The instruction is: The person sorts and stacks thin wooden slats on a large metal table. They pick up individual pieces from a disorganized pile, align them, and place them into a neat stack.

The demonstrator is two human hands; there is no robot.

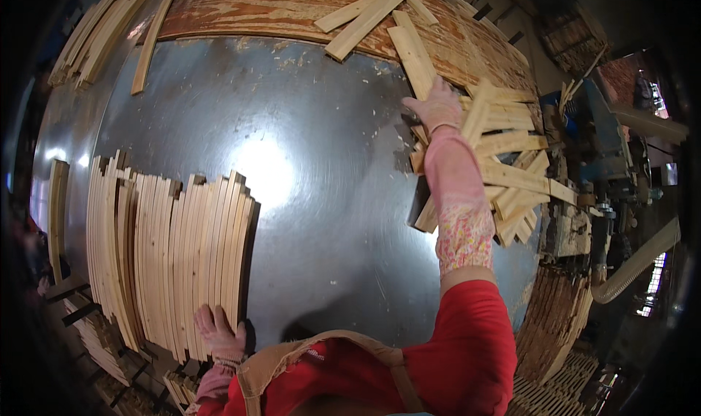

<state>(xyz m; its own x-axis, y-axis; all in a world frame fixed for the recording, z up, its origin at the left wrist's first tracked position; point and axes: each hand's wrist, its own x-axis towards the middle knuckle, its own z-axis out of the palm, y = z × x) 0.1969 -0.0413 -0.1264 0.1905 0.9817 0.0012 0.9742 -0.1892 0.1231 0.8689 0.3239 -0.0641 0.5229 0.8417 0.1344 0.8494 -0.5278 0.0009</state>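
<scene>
My right hand (439, 108), gloved, reaches out to the loose pile of wooden slats (504, 142) at the right. Its thumb is spread from the fingers, and it rests at the near end of a pale slat (413, 59) lying across the table's far part. I cannot see its fingers wrapped round anything. By my near left, my gloved left hand (219, 333) lies with its fingers out against the near end of a row of slats (186, 248). These slats stand packed side by side, their far ends uneven.
Under the slats is a shiny metal tabletop (328, 175), with a worn plywood sheet (255, 10) along its far side. More slats (98, 32) lie at the far left. Machinery (591, 219) with a hose (642, 259) stands at the right, beside stacked wood (555, 317).
</scene>
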